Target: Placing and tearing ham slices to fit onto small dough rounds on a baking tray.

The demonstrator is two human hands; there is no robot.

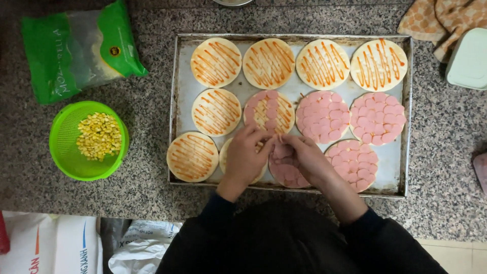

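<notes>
Pink round sausage slices sit pinched between the fingertips of the left hand and right hand, above the near row of a rectangular metal baking tray. Bare speckled granite counter lies between the tray's left rim and a green plastic strainer of corn kernels.

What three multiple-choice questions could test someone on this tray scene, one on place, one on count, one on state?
1. Where is the green bowl of corn?
A. Left of the tray
B. On the tray
C. Right of the tray

2. How many dough rounds in the tray's top row?
A. Two
B. Four
C. Six

3. What covers the top-row rounds?
A. Pink slices
B. Corn
C. Sauce stripes only

Answers:
1 A, the bowl sits on the counter by the tray's left rim.
2 B, four rounds lie side by side.
3 C, they show orange zigzags; the pink slices lie on lower rounds.
</notes>
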